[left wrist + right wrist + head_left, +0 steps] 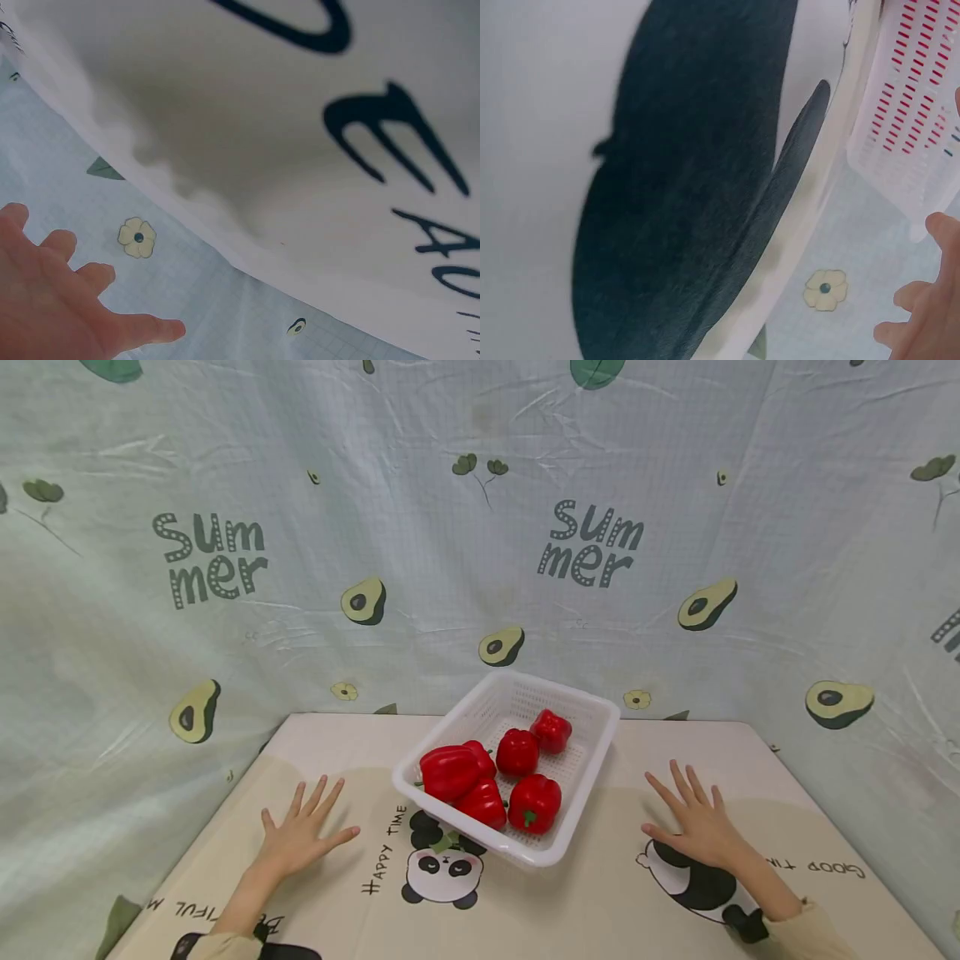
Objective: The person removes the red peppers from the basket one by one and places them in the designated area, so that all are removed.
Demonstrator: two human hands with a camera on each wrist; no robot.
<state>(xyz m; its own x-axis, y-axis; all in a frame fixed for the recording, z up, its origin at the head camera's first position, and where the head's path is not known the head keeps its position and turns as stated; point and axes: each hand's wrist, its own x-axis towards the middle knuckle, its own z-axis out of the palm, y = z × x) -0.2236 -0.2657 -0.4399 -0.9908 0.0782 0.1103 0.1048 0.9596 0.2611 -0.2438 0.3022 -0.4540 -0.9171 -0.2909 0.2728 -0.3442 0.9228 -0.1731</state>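
A white slotted plastic basket (577,802) sits tilted at an angle across the middle of the table, holding several red bell peppers (535,803). To its left, my left hand (295,842) is spread with straight fingers, apart from the basket and holding nothing. On the other side, my right hand (701,827) is spread the same way over a printed panda, also holding nothing. The right wrist view shows the basket's slotted side (911,97) with red behind the slots, beyond the right hand (930,307). Only the left hand (64,300) and printed cloth appear in the left wrist view.
The table is covered with a cream cloth (360,910) printed with pandas and lettering. Behind and at both sides hangs a pale curtain (420,527) with avocado and "summer" prints. The basket's far corner reaches the table's back edge.
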